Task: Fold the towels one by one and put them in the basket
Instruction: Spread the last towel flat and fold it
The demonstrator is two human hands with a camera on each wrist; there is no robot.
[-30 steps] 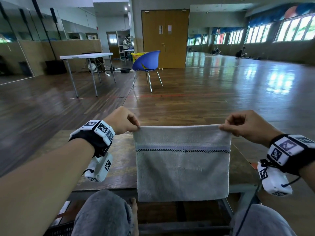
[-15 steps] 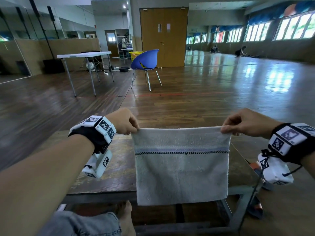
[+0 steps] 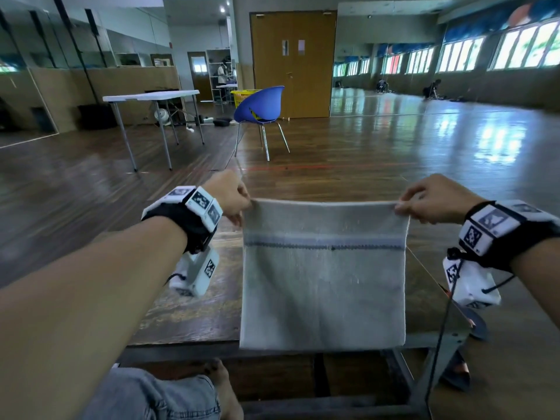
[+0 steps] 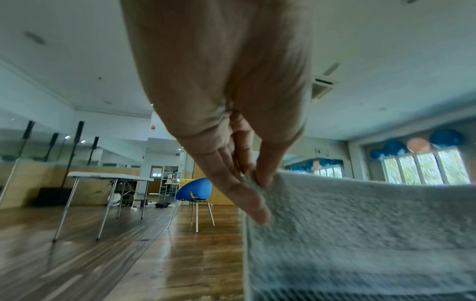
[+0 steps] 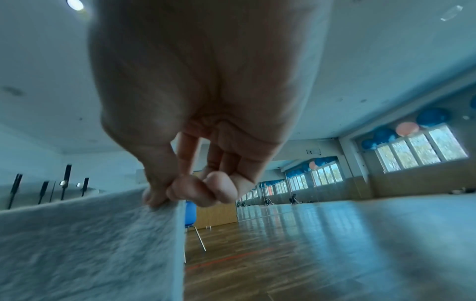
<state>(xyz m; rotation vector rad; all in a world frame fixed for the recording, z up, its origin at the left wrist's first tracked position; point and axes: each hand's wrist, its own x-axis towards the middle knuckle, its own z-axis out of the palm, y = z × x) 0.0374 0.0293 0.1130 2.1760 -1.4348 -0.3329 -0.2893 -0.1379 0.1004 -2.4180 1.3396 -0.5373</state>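
Note:
A pale grey towel [image 3: 323, 283] with a dark striped band hangs flat in the air in front of me, above a low wooden table [image 3: 194, 316]. My left hand [image 3: 231, 195] pinches its upper left corner, and the left wrist view shows thumb and fingers closed on the towel [image 4: 360, 230] edge. My right hand [image 3: 430, 198] pinches the upper right corner; in the right wrist view the towel [image 5: 90, 244] hangs below the curled fingers. The towel's lower edge hangs just past the table's front edge. No basket near me is in view.
A blue chair [image 3: 260, 110] stands on the wooden floor ahead, with a yellow basket [image 3: 241, 97] behind it. A white folding table [image 3: 151, 97] is at the left. My knee in jeans [image 3: 157, 395] and a bare foot sit below the table. Sandals [image 3: 472, 322] lie at the right.
Both hands have lifted the towel and carried it slightly away from me, still stretched between them. My knees have dropped lower in the view.

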